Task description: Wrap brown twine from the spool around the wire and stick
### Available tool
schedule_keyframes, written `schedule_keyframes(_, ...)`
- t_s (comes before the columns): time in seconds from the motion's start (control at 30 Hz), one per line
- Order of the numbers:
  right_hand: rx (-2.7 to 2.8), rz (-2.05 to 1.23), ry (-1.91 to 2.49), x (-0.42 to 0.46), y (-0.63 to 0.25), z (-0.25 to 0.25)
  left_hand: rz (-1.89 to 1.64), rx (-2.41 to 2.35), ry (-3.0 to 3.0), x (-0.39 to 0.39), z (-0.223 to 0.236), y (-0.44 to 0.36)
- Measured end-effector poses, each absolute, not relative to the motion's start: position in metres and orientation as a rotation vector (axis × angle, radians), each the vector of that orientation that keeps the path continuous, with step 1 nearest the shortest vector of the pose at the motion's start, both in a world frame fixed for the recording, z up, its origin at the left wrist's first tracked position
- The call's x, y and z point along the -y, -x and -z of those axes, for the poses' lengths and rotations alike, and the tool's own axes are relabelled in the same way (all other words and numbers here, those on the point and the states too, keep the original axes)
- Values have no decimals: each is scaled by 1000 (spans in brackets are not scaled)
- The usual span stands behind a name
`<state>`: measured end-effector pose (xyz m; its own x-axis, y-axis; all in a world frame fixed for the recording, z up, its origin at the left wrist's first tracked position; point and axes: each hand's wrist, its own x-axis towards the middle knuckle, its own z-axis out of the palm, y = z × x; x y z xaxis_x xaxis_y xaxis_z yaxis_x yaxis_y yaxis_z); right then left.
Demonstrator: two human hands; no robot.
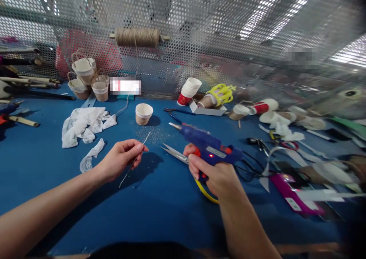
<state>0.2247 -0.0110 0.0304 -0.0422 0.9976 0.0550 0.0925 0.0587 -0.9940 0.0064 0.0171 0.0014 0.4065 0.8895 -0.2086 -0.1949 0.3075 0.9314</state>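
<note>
My left hand (126,158) pinches a short, thin piece of twine (124,180) between thumb and fingers. In my right hand (213,171) is a blue hot glue gun (203,140) with a lit red light, its nozzle pointing left and slightly up. Scissors with yellow handles (175,153) lie on the table under the glue gun, partly hidden by my right hand. A small cup wrapped in brown material with a white rim (143,114) stands upright beyond both hands. Small white crumbs are scattered between it and my hands.
White lace (85,125) lies in a heap at left, near several handled cups (100,89). A twine spool (137,37) hangs on the perforated metal screen. Stacked paper cups (189,91) and a white box (208,108) stand behind. A magenta power strip (296,194) and cables lie at right.
</note>
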Motion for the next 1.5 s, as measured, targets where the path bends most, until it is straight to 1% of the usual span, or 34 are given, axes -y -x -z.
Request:
schedule_keyframes(0.13, 1550, -957, 1374, 15, -219, -21, -874, -906, -1020, -18, -1, -5)
schedule_keyframes(0.43, 1867, -614, 1315, 13, -221, -4, -864, -915, -1079, -18, 0, -4)
schedule_keyframes(0.53, 1890, -555, 1339, 11, -221, -5, -857, -926, -1090, -18, 1, -4)
schedule_keyframes(1.03, 1865, -548, 1336, 13, -207, -26, -860, -939, -1100, -16, -1, -5)
schedule_keyframes(1.5, 1880, -529, 1328, 13, -208, -28, -859, -928, -1107, -16, -3, -5)
